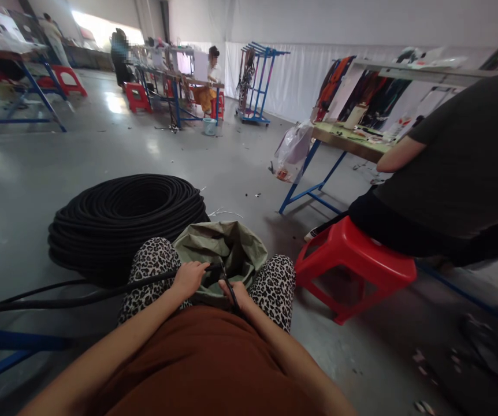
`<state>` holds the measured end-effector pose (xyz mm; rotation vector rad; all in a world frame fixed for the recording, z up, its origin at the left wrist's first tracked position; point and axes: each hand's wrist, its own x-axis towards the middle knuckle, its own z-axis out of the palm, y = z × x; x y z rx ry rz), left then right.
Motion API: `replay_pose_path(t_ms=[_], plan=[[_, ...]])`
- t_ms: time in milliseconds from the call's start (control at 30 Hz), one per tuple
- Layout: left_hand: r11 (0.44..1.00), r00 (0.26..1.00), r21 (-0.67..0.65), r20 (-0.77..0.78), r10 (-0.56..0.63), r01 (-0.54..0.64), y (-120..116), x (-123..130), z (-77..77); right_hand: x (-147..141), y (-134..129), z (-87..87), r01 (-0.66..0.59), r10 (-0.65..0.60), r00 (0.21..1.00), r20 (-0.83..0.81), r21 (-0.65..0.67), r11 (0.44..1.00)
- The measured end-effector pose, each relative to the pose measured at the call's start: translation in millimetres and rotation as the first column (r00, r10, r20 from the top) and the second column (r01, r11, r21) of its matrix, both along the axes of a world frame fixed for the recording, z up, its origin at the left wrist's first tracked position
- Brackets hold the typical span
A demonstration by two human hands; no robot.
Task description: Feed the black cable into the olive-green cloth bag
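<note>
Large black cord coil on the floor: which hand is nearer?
Left. The left hand, holding a black cord, is right of the coil; the right hand is farther right, at the green fabric bag.

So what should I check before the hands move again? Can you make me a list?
1. Left hand gripping the black cord: ok.
2. Right hand holding the dark tool, which looks like scissors: ok.
3. Green bag open at the top: ok.
4. Tool tips clear of the left hand's fingertips: cannot tell, too small to see.
5. Big black coil lying flat: ok.
</note>
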<state>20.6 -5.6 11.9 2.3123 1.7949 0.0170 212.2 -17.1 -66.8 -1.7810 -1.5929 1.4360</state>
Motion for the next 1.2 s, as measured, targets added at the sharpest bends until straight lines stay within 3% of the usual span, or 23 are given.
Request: replay_pose_path(t_ms=[267, 800, 900, 1067, 1200], plan=[[1.0, 1.0, 0.006, -0.024, 0.019, -0.019, 1.6, 3.5, -2.0, -0.8, 0.6, 0.8, -0.024, 0.018, 0.997, 0.078, 0.064, 0.998], [1.0, 0.995, -0.006, -0.097, -0.024, 0.024, 8.3, -2.1, -8.7, -2.1, -0.5, 8.1, -0.048, 0.048, 0.996, 0.069, 0.006, 0.999], [1.0, 0.996, -0.002, -0.093, -0.002, 0.002, 8.4, -3.8, -8.4, -2.6, 0.4, 3.4, -0.002, 0.005, 0.997, 0.071, -0.045, 0.999], [1.0, 0.997, 0.017, -0.07, 0.015, -0.014, 8.3, -4.1, -8.3, -2.6, 2.6, -5.2, 0.17, -0.173, 0.985, -0.002, -0.188, 0.967], [0.998, 0.999, 0.032, -0.02, 0.05, -0.049, 9.4, -3.6, -8.7, -4.0, 2.7, -5.7, 0.206, -0.243, 0.965, -0.099, -0.288, 0.935]])
